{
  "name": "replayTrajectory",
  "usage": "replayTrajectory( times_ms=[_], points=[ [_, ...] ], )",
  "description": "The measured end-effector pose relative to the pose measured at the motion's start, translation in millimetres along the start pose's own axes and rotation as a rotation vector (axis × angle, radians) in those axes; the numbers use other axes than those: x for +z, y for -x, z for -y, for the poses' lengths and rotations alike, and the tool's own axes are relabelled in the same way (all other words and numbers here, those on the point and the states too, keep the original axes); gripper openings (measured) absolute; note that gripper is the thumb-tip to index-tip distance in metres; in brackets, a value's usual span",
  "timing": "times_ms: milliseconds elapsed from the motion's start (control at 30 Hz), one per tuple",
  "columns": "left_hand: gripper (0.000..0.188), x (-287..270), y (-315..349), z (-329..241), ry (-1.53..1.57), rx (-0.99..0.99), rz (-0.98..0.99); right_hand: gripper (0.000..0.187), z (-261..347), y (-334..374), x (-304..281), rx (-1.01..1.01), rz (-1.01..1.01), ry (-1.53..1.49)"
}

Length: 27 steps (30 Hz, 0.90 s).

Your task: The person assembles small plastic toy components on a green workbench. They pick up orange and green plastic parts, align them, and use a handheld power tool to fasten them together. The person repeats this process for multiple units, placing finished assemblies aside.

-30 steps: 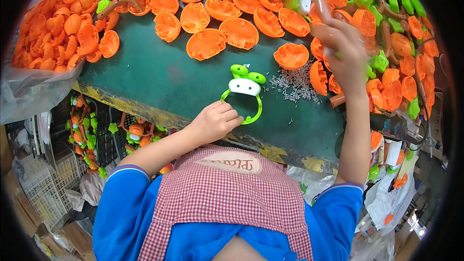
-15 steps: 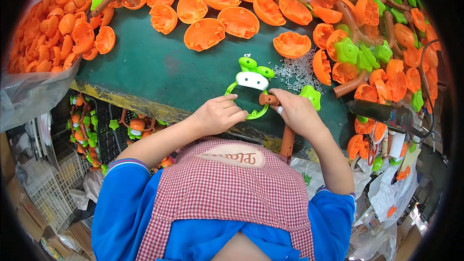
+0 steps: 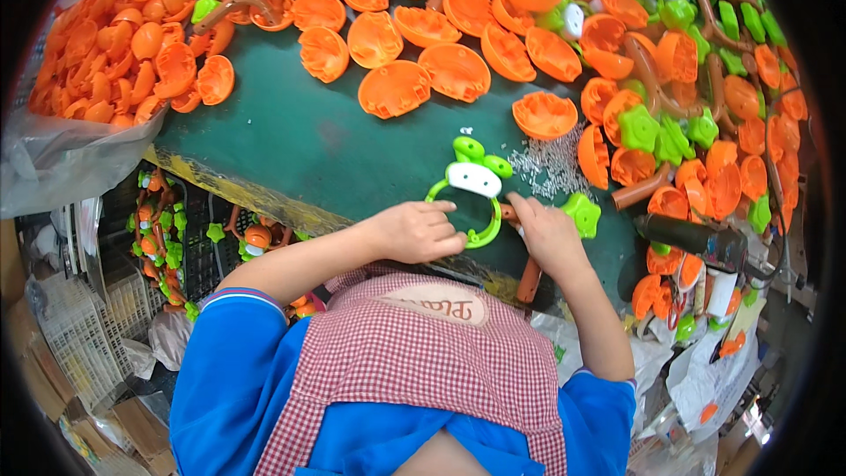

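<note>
My left hand (image 3: 416,232) is closed on the left lower side of a green plastic ring (image 3: 484,237). The ring carries a white, two-dotted animal face (image 3: 474,180) with green rounded parts above it. My right hand (image 3: 552,234) grips a brown branch-shaped plastic tube (image 3: 530,280); one stub of it points at the ring's right edge, and another arm hangs toward the table's front edge. At the tube's right side sits a green star-shaped piece (image 3: 582,214). Whether the stub touches the ring is hard to see.
A heap of small silver screws (image 3: 553,166) lies beyond my right hand. Orange half shells (image 3: 394,89) line the back of the green table (image 3: 264,141). A bag of orange parts (image 3: 132,53) is at far left. A dark power screwdriver (image 3: 692,241) with a cable lies at right.
The whole picture has shifted down and slightly right. The brown tube's stub has turned, so its round end shows less beside the ring. Both hands keep their holds.
</note>
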<state>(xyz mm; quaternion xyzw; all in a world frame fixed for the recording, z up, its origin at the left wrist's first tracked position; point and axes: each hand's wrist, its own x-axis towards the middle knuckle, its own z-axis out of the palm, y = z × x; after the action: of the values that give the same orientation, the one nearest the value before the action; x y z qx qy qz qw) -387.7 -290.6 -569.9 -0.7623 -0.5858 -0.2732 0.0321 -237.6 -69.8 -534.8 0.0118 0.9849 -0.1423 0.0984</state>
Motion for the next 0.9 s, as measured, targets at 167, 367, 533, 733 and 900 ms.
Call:
replayTrajectory(
  times_ms=[167, 367, 533, 733, 900],
  points=[
    [0.012, 12.3, 7.8, 7.4, 0.112, 0.021, -0.068, 0.04, -2.8, 0.9, -2.5, -0.083, 0.007, -0.047],
    [0.013, 10.0, -1.5, 5.2, 0.127, 0.083, -0.002, 0.035, 4.7, 1.9, 7.2, -0.096, -0.085, -0.056],
    [0.014, 15.3, -2.5, 0.6, 0.113, -0.051, -0.068, 0.052, 36.6, 5.5, -24.9, 0.059, -0.282, -0.15],
    [0.024, -0.6, -22.7, 7.2, 0.165, 0.042, -0.077, 0.029, 33.2, 6.1, 24.8, -0.253, -0.307, -0.137],
    [0.027, -75.3, -118.2, 162.1, -0.742, -0.057, -0.356, 0.017, 33.6, 5.6, 27.1, -0.252, -0.349, -0.12]
  ],
)
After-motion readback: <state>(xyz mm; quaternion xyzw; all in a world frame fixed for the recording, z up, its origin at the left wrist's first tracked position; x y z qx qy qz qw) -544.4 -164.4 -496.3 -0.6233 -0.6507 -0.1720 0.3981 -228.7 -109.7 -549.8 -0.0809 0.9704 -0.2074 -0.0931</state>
